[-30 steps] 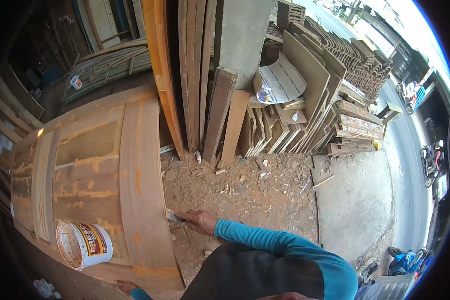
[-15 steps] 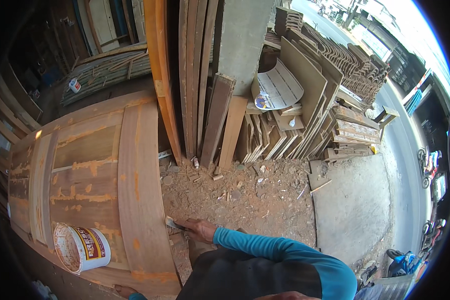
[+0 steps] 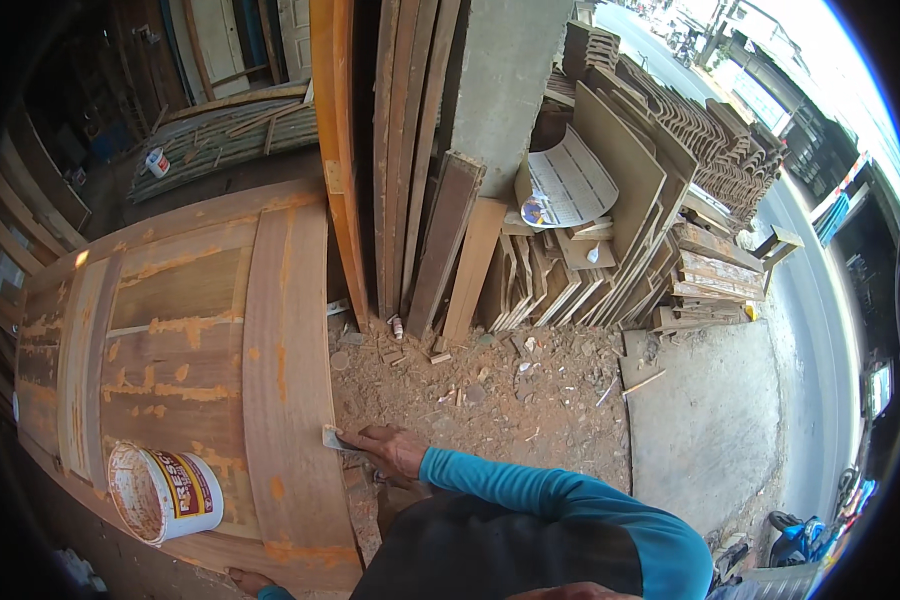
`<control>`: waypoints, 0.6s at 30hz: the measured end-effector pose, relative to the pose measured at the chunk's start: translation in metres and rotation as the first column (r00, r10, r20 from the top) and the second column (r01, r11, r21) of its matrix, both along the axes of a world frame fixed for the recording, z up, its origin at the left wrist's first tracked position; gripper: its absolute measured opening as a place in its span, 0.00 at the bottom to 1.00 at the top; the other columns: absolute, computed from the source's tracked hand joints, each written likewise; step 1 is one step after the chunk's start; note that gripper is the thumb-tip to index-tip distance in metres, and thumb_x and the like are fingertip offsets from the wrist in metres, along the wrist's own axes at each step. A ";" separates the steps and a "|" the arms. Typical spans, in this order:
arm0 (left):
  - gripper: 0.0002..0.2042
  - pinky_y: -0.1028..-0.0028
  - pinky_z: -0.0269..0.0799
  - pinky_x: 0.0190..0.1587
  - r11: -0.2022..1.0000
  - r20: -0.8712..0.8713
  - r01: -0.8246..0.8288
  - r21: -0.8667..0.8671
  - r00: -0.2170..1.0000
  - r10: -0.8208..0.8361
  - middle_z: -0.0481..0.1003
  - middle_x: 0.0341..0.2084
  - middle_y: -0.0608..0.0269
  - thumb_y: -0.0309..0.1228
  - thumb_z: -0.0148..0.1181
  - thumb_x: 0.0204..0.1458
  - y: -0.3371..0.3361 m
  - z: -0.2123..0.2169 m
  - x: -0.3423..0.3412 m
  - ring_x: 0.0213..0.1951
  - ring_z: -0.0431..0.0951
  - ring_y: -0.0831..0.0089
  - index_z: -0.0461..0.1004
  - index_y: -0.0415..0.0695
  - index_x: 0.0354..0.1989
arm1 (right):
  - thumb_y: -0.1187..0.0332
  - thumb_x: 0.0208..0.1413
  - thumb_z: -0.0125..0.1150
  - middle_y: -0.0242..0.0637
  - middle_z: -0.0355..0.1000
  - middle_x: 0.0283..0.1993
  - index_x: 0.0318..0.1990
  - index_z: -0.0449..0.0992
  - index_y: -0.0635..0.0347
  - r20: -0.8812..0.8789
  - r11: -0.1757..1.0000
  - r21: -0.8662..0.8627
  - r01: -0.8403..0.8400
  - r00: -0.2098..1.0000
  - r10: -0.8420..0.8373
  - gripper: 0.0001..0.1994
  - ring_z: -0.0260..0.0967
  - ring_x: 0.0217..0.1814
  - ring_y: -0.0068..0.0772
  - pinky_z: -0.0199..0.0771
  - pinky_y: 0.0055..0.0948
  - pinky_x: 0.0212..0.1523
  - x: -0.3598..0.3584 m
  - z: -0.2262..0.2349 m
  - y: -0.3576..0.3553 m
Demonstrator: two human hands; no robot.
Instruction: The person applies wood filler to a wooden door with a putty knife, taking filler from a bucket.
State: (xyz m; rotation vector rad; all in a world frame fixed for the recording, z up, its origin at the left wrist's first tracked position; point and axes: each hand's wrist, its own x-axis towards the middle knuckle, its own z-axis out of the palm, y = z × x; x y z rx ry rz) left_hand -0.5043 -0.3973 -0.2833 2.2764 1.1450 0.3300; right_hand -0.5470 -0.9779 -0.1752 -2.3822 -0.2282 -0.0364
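Note:
A wooden door panel [image 3: 288, 400] lies on the left, its joints smeared with orange filler. My right hand [image 3: 395, 450] is closed round a putty knife [image 3: 339, 441], whose flat metal blade meets the door's right-hand long edge. My left hand [image 3: 251, 581] shows only in part at the door's near edge, touching it, and most of its fingers are hidden. On the door's near left part a white plastic tub [image 3: 192, 500] with a coloured label lies tipped on its side, its mouth facing left and filler coating the inside.
Upright planks and an orange post [image 3: 342, 180] stand beyond the door against a concrete pillar [image 3: 495, 100]. Boards [image 3: 610, 150] and stacked roof tiles [image 3: 705, 130] lean further right. Debris covers the dirt ground [image 3: 490, 390] beside a concrete slab [image 3: 705, 420], with a road past it.
My right hand and the putty knife have moved slightly left and away from me along the door's edge. The view has shifted a little; the tub and left hand stay put.

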 end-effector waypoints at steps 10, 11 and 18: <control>0.26 0.61 0.79 0.52 0.998 0.046 -0.007 -0.059 0.999 0.010 0.79 0.50 0.43 0.46 0.44 0.68 0.005 -0.015 0.000 0.49 0.81 0.53 0.75 0.31 0.54 | 0.78 0.56 0.61 0.47 0.72 0.54 0.81 0.45 0.34 -0.043 0.970 -0.085 -0.227 0.974 0.224 0.48 0.73 0.55 0.54 0.75 0.47 0.59 0.024 -0.028 -0.003; 0.27 0.61 0.79 0.52 0.998 0.048 -0.004 -0.064 0.999 0.007 0.79 0.50 0.43 0.46 0.44 0.69 0.004 -0.015 -0.001 0.49 0.81 0.53 0.74 0.31 0.55 | 0.78 0.57 0.60 0.48 0.72 0.54 0.81 0.45 0.34 -0.044 0.970 -0.085 -0.228 0.973 0.225 0.47 0.73 0.55 0.54 0.75 0.47 0.59 0.023 -0.030 -0.005; 0.33 0.59 0.79 0.54 0.994 0.101 0.011 -0.109 0.995 0.000 0.78 0.53 0.40 0.52 0.41 0.69 0.008 -0.023 0.001 0.50 0.81 0.49 0.73 0.27 0.57 | 0.77 0.59 0.56 0.46 0.72 0.51 0.77 0.56 0.37 -0.079 0.975 -0.075 -0.210 0.976 0.205 0.39 0.73 0.56 0.50 0.75 0.47 0.57 0.013 -0.046 -0.036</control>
